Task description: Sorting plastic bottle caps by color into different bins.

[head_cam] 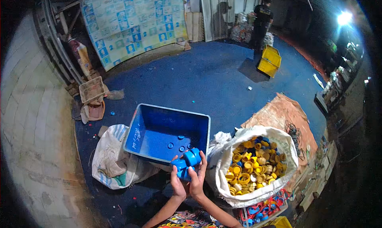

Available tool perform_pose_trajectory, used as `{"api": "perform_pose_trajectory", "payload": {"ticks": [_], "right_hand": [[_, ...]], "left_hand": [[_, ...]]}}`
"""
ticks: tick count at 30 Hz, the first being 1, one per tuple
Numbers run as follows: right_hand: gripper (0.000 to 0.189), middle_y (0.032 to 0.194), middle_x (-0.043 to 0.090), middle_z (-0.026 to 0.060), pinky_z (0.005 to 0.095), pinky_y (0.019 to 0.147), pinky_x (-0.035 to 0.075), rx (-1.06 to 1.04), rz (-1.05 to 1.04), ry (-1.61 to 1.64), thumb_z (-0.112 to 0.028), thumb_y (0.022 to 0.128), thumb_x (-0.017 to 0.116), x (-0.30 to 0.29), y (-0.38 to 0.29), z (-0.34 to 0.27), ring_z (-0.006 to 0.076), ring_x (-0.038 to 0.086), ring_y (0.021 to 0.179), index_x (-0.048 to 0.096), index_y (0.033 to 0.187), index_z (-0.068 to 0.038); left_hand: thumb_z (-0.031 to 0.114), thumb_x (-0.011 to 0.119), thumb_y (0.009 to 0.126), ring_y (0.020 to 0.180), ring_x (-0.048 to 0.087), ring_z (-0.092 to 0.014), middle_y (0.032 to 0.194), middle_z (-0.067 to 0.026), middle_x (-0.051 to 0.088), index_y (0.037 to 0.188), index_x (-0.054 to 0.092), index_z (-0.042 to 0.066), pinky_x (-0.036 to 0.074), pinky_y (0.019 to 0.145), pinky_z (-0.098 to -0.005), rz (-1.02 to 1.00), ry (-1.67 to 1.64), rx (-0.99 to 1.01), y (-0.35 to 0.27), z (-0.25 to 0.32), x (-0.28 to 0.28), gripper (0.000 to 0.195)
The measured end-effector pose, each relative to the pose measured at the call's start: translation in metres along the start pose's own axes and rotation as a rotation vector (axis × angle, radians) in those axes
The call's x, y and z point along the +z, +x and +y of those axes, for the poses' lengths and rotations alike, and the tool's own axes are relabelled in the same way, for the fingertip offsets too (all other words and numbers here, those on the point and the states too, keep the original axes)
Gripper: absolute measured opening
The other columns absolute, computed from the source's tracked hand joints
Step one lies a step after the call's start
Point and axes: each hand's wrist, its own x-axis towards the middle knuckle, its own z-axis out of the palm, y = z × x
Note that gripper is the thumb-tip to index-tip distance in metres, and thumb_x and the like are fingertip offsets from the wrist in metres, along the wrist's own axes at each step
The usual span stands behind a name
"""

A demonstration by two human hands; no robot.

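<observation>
Cupped together, my left hand (178, 183) and my right hand (197, 180) hold several large blue plastic caps (182, 165). They are at the near edge of a blue plastic crate (167, 135). A few small blue caps (181, 148) lie on the crate's floor, and white handwriting marks its left inner wall. To the right stands a white woven sack (222, 180) with its mouth rolled open. Yellow caps (247, 165) fill it, with some blue ones among them.
Left of the crate sits another white woven sack (104, 165) with cloth-like material inside. A basket of red and blue plastic pieces (259, 211) is at the lower right. Farther off are a yellow crate (270, 60) and a standing person (262, 25). A brick wall (32, 123) runs along the left.
</observation>
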Motion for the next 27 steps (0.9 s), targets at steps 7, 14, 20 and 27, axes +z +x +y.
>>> {"api": "perform_pose_trajectory", "payload": {"ticks": [7, 14, 20, 27], "right_hand": [[0.072, 0.140, 0.043, 0.0185, 0.0370, 0.109, 0.032, 0.072, 0.036, -0.056, -0.018, 0.088, 0.055, 0.060, 0.033, 0.040, 0.0254, 0.046, 0.124, 0.024, 0.152, -0.007], [0.068, 0.145, 0.040, 0.0183, 0.0359, 0.110, 0.030, 0.019, 0.176, -0.128, -0.014, 0.089, 0.054, 0.116, 0.083, 0.089, 0.0259, 0.043, 0.130, 0.028, 0.151, -0.002], [0.067, 0.140, 0.045, 0.0170, 0.0362, 0.109, 0.033, -0.010, 0.217, -0.071, -0.012, 0.090, 0.056, 0.145, 0.122, 0.113, 0.0250, 0.047, 0.125, 0.029, 0.150, -0.001], [0.065, 0.135, 0.049, 0.0155, 0.0349, 0.105, 0.038, -0.054, 0.237, -0.031, -0.005, 0.088, 0.062, 0.148, 0.154, 0.131, 0.0218, 0.052, 0.119, 0.034, 0.146, 0.001]], "left_hand": [[0.044, 0.038, 0.103, 0.121, 0.051, -0.025, 0.135, -0.0108, 0.050, 0.142, 0.038, 0.012, 0.040, 0.103, -0.0396, 0.095, -0.026, -0.029, 0.058, 0.034, -0.047, 0.051], [0.040, 0.041, 0.102, 0.118, 0.052, -0.025, 0.131, -0.0093, 0.052, 0.141, 0.042, 0.015, 0.040, 0.103, -0.0399, 0.025, -0.133, -0.145, 0.139, 0.073, -0.077, 0.046], [0.033, 0.047, 0.100, 0.119, 0.051, -0.024, 0.129, -0.0087, 0.052, 0.140, 0.043, 0.014, 0.039, 0.104, -0.0398, -0.011, -0.110, -0.173, 0.194, 0.088, -0.092, 0.044], [0.029, 0.050, 0.099, 0.123, 0.048, -0.023, 0.131, -0.0084, 0.050, 0.141, 0.040, 0.010, 0.036, 0.108, -0.0391, -0.007, -0.072, -0.140, 0.227, 0.093, -0.083, 0.047]]}}
